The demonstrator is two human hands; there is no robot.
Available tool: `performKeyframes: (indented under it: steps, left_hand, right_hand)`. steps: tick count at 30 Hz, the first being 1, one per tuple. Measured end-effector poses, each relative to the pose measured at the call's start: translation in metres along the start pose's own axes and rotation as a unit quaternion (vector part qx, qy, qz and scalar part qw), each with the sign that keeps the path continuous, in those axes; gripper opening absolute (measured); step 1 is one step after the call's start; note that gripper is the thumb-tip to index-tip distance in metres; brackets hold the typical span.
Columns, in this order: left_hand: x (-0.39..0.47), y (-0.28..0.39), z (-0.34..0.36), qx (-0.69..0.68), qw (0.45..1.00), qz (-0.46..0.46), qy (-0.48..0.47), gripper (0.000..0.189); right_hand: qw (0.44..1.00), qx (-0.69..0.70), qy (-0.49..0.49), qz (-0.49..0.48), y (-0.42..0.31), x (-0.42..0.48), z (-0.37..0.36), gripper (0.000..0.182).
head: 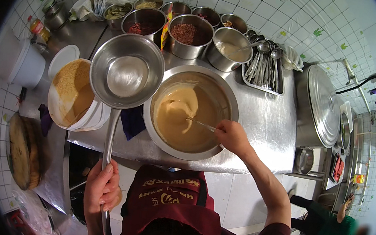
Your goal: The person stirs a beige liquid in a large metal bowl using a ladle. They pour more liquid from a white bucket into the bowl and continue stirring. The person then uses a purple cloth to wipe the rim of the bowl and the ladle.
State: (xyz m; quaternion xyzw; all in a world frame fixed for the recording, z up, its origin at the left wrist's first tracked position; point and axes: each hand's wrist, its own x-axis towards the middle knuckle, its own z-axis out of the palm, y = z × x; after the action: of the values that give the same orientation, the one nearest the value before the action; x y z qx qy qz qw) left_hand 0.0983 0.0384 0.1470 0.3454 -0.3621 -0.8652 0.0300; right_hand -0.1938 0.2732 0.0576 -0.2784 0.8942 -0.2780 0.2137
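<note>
My left hand [103, 186] is closed around the long handle of a large steel ladle [126, 75]. Its bowl, wet inside, is held up between a white plastic bucket [87, 116] and a wide steel basin [187, 154]. In my right hand [232, 138] is a thin-handled utensil [203, 123], whose head is hidden in the tan, creamy sauce [202, 141] filling the basin. Thick folds mark the sauce surface around it. The tilted bucket holds similar tan sauce, with residue coating its inner wall.
Steel pots of dried spices [187, 35] line the tiled wall. Beside a pot of pale liquid [232, 51] lies a tray of spoons and ladles [265, 67]. A lidded stockpot [321, 105] stands right, a round wooden chopping block [24, 151] left. Another person [330, 224] stands at far right.
</note>
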Motion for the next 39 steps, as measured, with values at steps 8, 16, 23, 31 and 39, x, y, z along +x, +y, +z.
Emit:
performKeyframes:
  steps: [8,16,23,31,39]
  left_hand:
    - [0.003,-0.001,-0.004,0.03,0.999,0.011,0.011,0.02]
    - [0.001,0.003,0.008,0.065,0.997,0.005,0.03,0.021]
    - [-0.003,-0.002,0.009,0.054,0.998,0.001,0.016,0.02]
    - [-0.005,-0.006,0.0,0.006,1.0,-0.009,-0.027,0.02]
    - [-0.001,-0.007,0.0,0.006,0.999,-0.008,-0.046,0.024]
  right_hand:
    - [0.998,0.034,0.06,-0.008,-0.01,-0.037,-0.022,0.013]
    - [0.957,-0.18,0.193,-0.122,-0.021,-0.059,-0.023,0.006]
    - [0.919,-0.347,0.088,-0.165,-0.015,-0.054,-0.023,0.012]
    - [0.932,-0.353,0.016,-0.081,-0.01,0.005,-0.006,0.009]
    - [0.944,-0.314,-0.079,-0.059,-0.04,-0.005,-0.029,0.01]
